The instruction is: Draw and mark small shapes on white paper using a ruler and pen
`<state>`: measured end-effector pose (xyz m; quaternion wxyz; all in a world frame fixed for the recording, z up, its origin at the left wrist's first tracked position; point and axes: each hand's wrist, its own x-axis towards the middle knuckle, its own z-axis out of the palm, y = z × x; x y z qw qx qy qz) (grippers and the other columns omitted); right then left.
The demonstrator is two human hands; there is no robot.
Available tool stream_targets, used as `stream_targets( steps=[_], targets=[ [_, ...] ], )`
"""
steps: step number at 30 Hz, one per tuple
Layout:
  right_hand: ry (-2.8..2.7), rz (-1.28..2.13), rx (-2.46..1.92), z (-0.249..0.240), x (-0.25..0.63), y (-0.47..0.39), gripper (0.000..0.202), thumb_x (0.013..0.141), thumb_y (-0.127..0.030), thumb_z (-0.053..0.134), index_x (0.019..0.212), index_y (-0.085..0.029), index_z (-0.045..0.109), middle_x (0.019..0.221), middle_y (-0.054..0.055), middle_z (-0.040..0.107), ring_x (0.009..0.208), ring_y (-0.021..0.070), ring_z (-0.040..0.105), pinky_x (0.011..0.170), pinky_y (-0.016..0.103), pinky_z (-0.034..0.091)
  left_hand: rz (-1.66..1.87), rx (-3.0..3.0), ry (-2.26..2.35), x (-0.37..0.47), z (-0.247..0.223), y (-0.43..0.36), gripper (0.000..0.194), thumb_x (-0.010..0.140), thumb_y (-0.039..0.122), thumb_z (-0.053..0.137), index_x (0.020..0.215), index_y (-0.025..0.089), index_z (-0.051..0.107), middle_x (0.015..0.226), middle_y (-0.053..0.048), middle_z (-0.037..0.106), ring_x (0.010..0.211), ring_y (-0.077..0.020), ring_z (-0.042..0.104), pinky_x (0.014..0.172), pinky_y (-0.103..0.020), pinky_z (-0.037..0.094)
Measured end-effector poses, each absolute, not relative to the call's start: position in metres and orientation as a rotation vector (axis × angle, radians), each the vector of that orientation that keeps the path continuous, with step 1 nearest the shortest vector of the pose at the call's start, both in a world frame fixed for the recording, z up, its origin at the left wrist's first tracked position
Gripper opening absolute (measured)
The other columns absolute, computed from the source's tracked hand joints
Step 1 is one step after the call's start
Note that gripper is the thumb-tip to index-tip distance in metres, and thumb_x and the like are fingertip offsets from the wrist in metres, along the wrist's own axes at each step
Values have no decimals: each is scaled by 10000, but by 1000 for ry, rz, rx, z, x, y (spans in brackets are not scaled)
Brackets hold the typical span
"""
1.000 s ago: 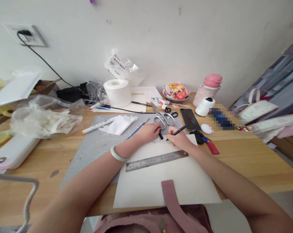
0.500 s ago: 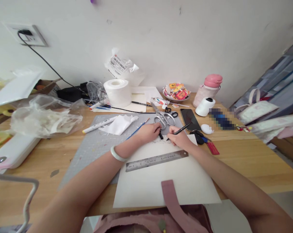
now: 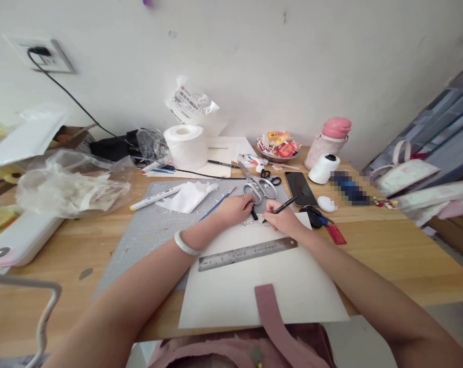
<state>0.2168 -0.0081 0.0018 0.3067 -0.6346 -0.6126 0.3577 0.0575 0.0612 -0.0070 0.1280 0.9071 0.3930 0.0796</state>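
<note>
A black pen [image 3: 286, 205] is pinched in my right hand [image 3: 279, 217], its tip down on the white paper [image 3: 247, 294] beside small drawn outlined letters [image 3: 249, 223]. My left hand [image 3: 237, 209] rests at the paper's top edge, fingers curled round a short black pen cap [image 3: 254, 213] that pokes out below them. Lower on the sheet, a steel ruler [image 3: 249, 254] lies at a slant, touched by neither hand. Just beyond my left fingers are large silver scissors [image 3: 256, 186], lying on the grey cutting mat [image 3: 139, 245].
Behind my hands stand a white paper roll [image 3: 185, 148], a bowl of paper cutouts [image 3: 279, 145] and a pink bottle [image 3: 329, 143]. A phone [image 3: 300, 189] and keys [image 3: 311, 217] lie to the right. Leftward are a white marker [image 3: 157, 198], crumpled tissue [image 3: 189, 197] and plastic bags [image 3: 70, 184].
The pen tip has shifted very slightly left and down over the lettering, and my right hand has tilted a little. My left hand and the ruler stay put.
</note>
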Motion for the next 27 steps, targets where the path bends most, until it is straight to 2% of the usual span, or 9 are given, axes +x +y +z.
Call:
stream_targets(
  steps=[27],
  targets=[
    [-1704,961,-1664,3,220,-6,174,635,-212,457,572,-215,295,368,-101,315,344,75,340,388,205,241,252,2610,1141,58,-7,61,269,868,282,329,1030,241,541,892,-31,656,825,-192,615,717,-290,472]
  ],
)
